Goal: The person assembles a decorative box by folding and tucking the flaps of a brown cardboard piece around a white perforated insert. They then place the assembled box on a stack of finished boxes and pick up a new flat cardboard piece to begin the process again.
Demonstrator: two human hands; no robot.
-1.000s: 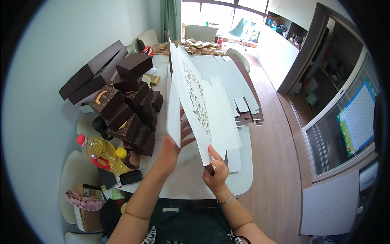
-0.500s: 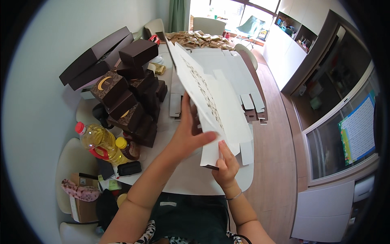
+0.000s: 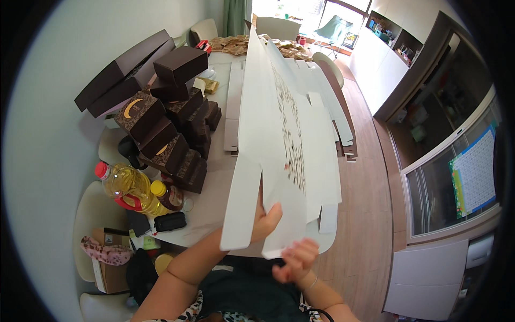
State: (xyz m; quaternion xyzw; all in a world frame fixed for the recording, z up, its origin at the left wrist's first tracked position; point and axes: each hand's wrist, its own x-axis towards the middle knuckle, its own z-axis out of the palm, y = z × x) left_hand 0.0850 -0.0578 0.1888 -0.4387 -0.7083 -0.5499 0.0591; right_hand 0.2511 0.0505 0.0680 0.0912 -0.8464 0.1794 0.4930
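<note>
A large white cardboard box blank (image 3: 262,118), with cut slots, fold lines and a dark leafy cut-out pattern, stands tilted over the table. My left hand (image 3: 265,222) grips it near its lower end, thumb on the white face and fingers hidden behind the flap. Just below the bottom edge is my right hand (image 3: 298,262), its fingers curled and smeared by motion. Whether it touches the flap I cannot make out. Beneath, more flat white blanks (image 3: 327,102) lie on the table, partly covered by the raised one.
Dark brown patterned boxes (image 3: 177,155) are piled at the left, with long dark boxes (image 3: 123,72) leaning behind. An oil bottle (image 3: 129,185), a yellow-capped jar (image 3: 169,196) and a black case (image 3: 170,221) stand nearer. Gold packets (image 3: 230,44) cover the far end.
The blank has swung more upright and come nearer, its patterned face opening toward me. My right hand has left the blank's lower corner and dropped lower; the left hand has moved down with the blank.
</note>
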